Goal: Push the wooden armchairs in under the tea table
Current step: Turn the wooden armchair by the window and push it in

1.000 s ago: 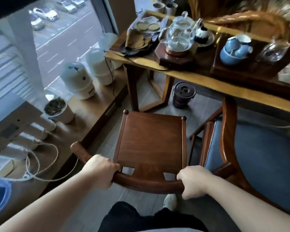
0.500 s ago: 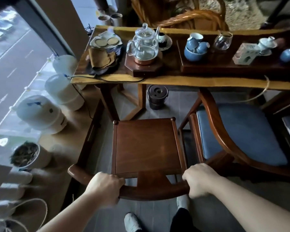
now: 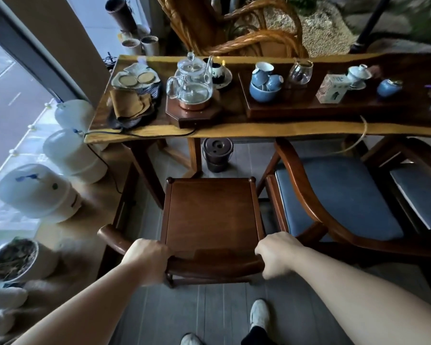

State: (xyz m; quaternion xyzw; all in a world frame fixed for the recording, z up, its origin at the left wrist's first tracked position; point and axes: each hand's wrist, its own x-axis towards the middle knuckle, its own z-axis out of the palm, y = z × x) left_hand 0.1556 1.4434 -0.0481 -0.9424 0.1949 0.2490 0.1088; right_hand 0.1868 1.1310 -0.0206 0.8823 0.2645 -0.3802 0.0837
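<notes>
A dark wooden armchair [image 3: 210, 212] with a bare square seat stands in front of me. Its front edge stops just short of the tea table [image 3: 234, 131]. My left hand [image 3: 147, 257] and my right hand [image 3: 276, 252] both grip its curved back rail. To its right a second armchair [image 3: 334, 195] with a blue cushion has its front tucked under the table edge. The long wooden table carries a glass kettle [image 3: 192, 83], blue cups [image 3: 265, 82] and other tea ware.
White water tanks [image 3: 70, 150] and a potted plant [image 3: 15, 260] sit on a low ledge by the window at left. A dark lidded bucket [image 3: 217, 154] stands on the floor under the table. A third cushioned chair [image 3: 418, 188] is at far right.
The view has swung right and pulled back, so more of the table shows. Both hands keep their grip on the back rail, and the chair's front sits close to the table.
</notes>
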